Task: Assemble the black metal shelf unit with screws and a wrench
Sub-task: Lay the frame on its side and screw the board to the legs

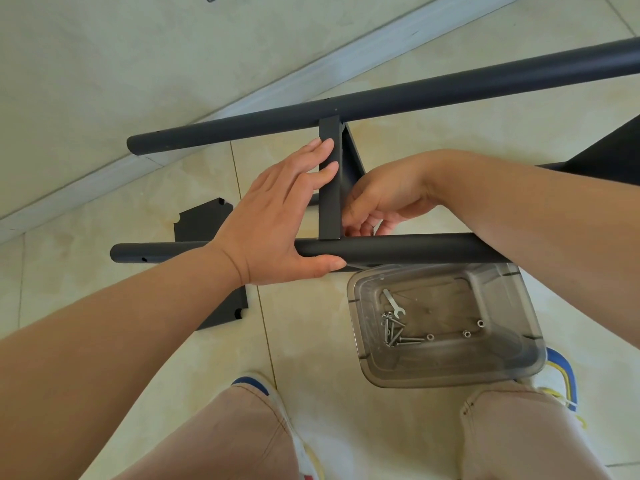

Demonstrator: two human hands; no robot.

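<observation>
Shelf frame [329, 188] parts fill the middle of your view, above the tiled floor [398, 150]: a near tube [398, 249] and a far tube [381, 102] run across, joined by a flat crossbar [329, 202] between them. Your left hand [277, 220] lies flat against the frame, fingers straight and together on the crossbar's left face, thumb stretched under the near tube. Your right hand [377, 202] sits just right of the crossbar, fingers curled down toward the joint with the near tube; what they pinch there, you cannot tell. A black panel [204, 220] lies on the floor under your left wrist. Just below the near tube, a clear tub [502, 368] rests near your right knee, holding a small wrench [393, 303], a heap of screws [396, 332] and a few loose nuts [465, 334].
</observation>
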